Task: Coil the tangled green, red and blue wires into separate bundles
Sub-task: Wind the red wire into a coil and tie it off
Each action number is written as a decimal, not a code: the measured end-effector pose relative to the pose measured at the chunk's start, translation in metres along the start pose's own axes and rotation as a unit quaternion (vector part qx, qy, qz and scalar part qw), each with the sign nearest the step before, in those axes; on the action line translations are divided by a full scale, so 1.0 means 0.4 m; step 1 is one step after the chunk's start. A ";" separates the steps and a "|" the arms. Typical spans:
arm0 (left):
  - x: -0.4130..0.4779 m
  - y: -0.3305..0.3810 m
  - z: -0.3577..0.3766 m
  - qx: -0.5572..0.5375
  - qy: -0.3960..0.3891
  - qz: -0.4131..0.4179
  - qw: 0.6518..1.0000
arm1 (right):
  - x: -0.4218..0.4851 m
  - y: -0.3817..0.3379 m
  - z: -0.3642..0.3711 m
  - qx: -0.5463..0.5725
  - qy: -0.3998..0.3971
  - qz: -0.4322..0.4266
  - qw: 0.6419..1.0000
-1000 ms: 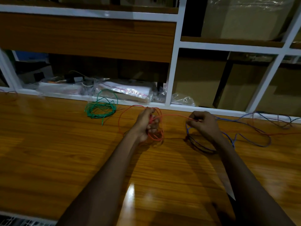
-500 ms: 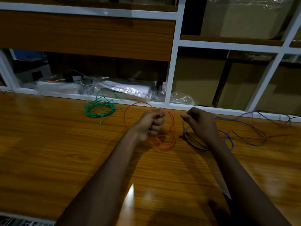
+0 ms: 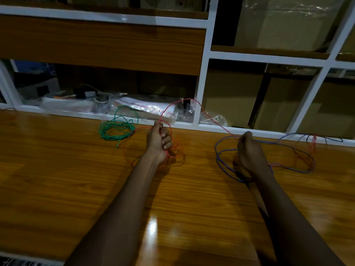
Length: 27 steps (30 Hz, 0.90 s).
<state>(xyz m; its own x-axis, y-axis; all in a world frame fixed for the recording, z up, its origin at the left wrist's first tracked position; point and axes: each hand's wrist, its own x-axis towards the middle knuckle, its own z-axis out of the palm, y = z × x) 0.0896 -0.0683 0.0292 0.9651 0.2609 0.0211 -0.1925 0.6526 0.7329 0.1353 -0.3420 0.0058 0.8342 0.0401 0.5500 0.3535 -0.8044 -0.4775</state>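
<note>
1. Left hand [image 3: 159, 143], fingers curled, grips loops of thin red wire [image 3: 189, 99], holding the coil's shape.
2. Right hand [image 3: 249, 152] pinches its strand clear of loose blue wire [image 3: 218, 160] on the wooden table [image 3: 57, 169].
3. Coiled green wire [image 3: 115, 130] lies aside, seemingly done.

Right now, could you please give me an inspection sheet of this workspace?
Surface: glossy wooden table, with light glare near its front edge.
Job's things: green wire coiled, lying apart; red wire partly coiled, arching between the hands; blue wire in loose loops on the right, crossing red strands at the far right.
Clutter: plastic bags on the lower shelf.
Grippers: left hand grips the red wire's coils; right hand is curled round its free run.
Cables: dark adapter with a pale lead, on the shelf.
Surroundings: white shelving holding cardboard boxes; dim light.
</note>
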 end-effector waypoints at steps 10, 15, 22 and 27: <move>-0.034 -0.018 0.026 0.187 -0.055 0.022 0.981 | -0.041 -0.202 0.016 0.144 -0.214 -0.242 0.935; -0.059 -0.052 0.054 0.318 -0.113 -0.024 0.941 | -0.039 -0.214 0.026 0.136 -0.029 -0.123 0.983; -0.009 -0.025 0.015 0.182 -0.121 -0.049 0.974 | 0.002 -0.103 -0.041 0.320 -0.064 -0.030 0.945; -0.028 -0.055 0.033 0.330 -0.161 -0.034 0.929 | 0.002 -0.104 -0.021 0.222 0.000 -0.022 0.975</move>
<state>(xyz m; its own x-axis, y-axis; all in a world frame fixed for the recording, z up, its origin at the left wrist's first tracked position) 0.0854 -0.0950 0.0218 0.9946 -0.0603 0.0841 -0.0809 0.0528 0.9953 0.1177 -0.3133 0.0317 0.8141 0.0692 0.5766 0.5373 -0.4664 -0.7027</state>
